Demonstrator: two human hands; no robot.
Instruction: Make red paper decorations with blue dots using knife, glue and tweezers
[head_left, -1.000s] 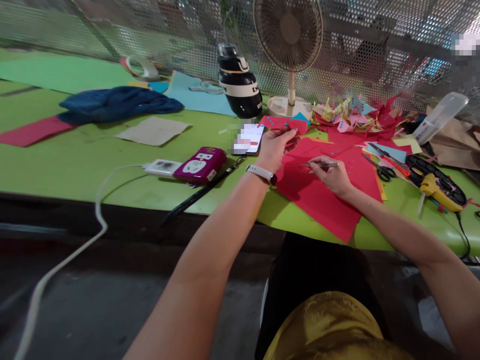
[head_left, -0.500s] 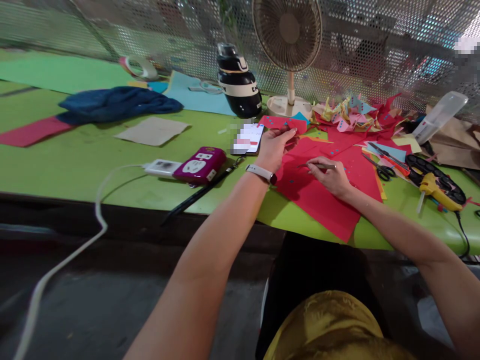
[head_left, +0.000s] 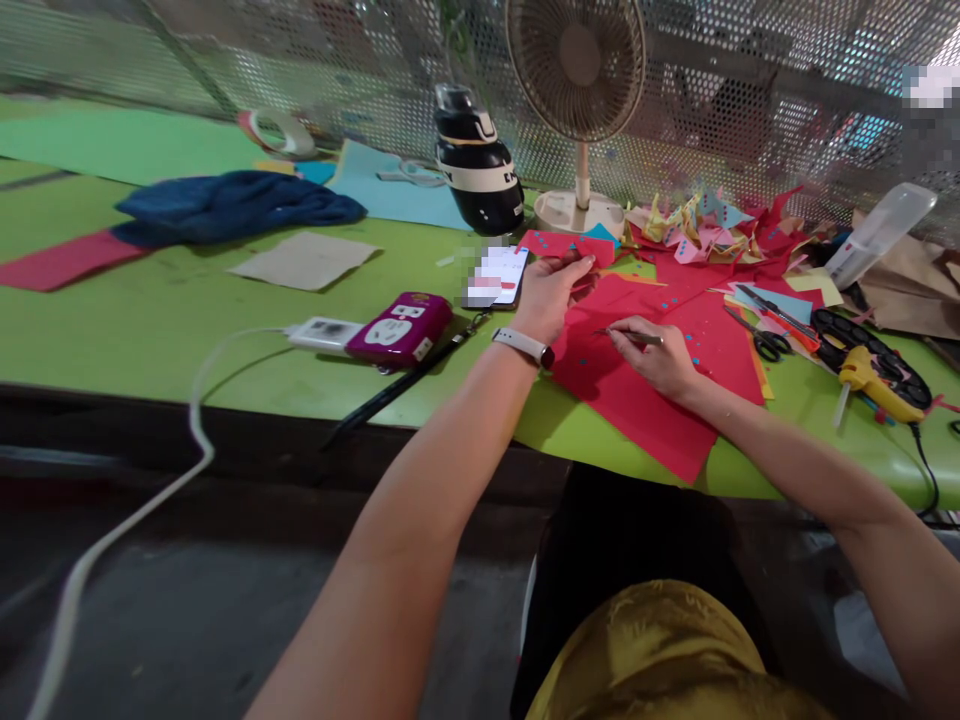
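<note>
My left hand (head_left: 553, 287) holds a small red paper piece (head_left: 559, 243) with blue dots between thumb and fingers, next to the phone (head_left: 501, 275). Lower and to the right, my right hand (head_left: 656, 355) is closed around thin tweezers (head_left: 639, 337), whose tip points left, low over a large red paper sheet (head_left: 667, 430). Tiny blue bits are scattered on that sheet. Whether the tweezers' tip grips anything is too small to tell.
Behind stand a black bottle (head_left: 480, 180) and a fan (head_left: 581, 212). Paper scraps (head_left: 712, 225), scissors (head_left: 769, 345) and a yellow glue gun (head_left: 877, 385) lie right. A purple power strip (head_left: 401, 330), cable (head_left: 199, 430) and blue cloth (head_left: 240, 207) are left.
My right hand, with the tweezers, has shifted slightly to the left. My left hand keeps its hold on the small red piece and has barely moved.
</note>
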